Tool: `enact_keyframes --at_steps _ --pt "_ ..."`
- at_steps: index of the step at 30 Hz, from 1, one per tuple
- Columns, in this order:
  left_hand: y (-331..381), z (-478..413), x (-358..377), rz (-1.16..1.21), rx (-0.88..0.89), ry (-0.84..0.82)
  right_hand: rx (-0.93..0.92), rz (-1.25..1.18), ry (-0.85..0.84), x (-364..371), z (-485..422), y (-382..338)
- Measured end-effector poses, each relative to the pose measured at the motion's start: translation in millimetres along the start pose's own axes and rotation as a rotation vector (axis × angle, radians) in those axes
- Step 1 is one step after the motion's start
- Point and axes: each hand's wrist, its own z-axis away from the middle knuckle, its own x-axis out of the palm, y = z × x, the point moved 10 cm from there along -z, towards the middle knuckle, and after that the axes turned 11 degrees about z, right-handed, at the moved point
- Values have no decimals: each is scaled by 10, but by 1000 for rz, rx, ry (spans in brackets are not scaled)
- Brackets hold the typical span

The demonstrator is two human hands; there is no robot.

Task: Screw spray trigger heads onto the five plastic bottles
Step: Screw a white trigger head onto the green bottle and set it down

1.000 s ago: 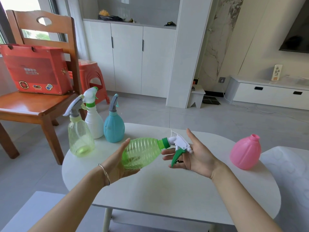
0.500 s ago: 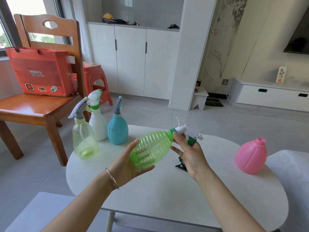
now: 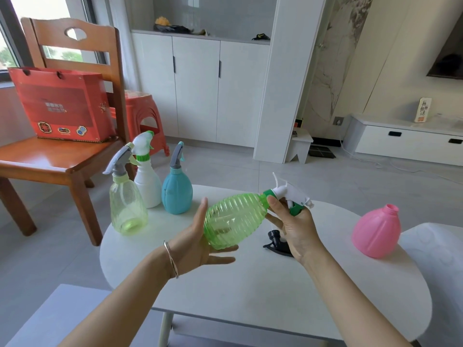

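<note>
Above the white oval tabletop (image 3: 250, 291), both forearms reached forward and met around a green ribbed bottle (image 3: 233, 219) held on its side, clear of the surface, neck pointing right and slightly up. The left hand (image 3: 198, 246) lay palm-up under the bottle's base, fingers straight and spread, thumb raised along its side; its grip was released, only cradling. The right hand (image 3: 297, 229) had its grip closed on the white spray head (image 3: 288, 194) seated at the bottle's neck, thumb pressed on the green collar and fingers curled by the green trigger.

A black trigger head (image 3: 275, 242) lay loose on the tabletop, just beneath the right hand. Well apart, at the right edge, a pink bottle (image 3: 375, 231) stood upright with its threaded neck bare.

At the far left, three bottles stood close together, each wearing a head: a clear pale-green bottle (image 3: 127, 209) with a grey trigger, a white bottle (image 3: 147, 186) with a white-and-green trigger, and a blue bottle (image 3: 176, 194) with a grey-blue trigger. Whether the clear one held liquid could not be told; the white, blue and pink ones were opaque.

Beyond the tabletop, a red gift bag (image 3: 60, 103) sat on a wooden chair (image 3: 57, 159).
</note>
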Motion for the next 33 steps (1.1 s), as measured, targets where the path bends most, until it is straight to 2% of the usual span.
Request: enact_keyframes --at_steps 1,3,6,8,11,12,14,16,18,22,25,28,30,33 --pt "-1 3 -6 -3 -20 12 3 1 1 -2 5 17" --pt "91 -3 -44 -2 57 30 16 -15 13 -6 12 49" --pt "206 33 8 3 146 -55 48 -41 30 -24 8 82" --pt "120 37 27 -22 64 -108 53 -42 12 -4 8 92" --pt "-43 28 -43 -27 -100 -45 59 -17 -8 29 16 119" --pt "-20 17 -67 -60 -78 -27 60 -16 -3 19 14 122" --pt "140 -4 -98 -100 80 -13 62 -20 13 -12 9 123" --pt "261 24 -81 -59 195 -28 58 -18 9 -13 7 129" --pt "249 34 -28 -10 186 -72 51 -10 0 15 11 144" --pt "96 20 -5 79 26 -60 44 -16 12 -7 1 173" --pt "187 0 -70 45 153 22 32 -12 8 -3 -2 185" --pt "256 -23 -30 48 231 2 44 -36 41 -18 -5 213" --pt "190 -20 -10 35 151 -23 48 -35 52 -37 -6 233" --pt "47 7 -91 -51 -21 49 65 -31 20 -17 10 270"
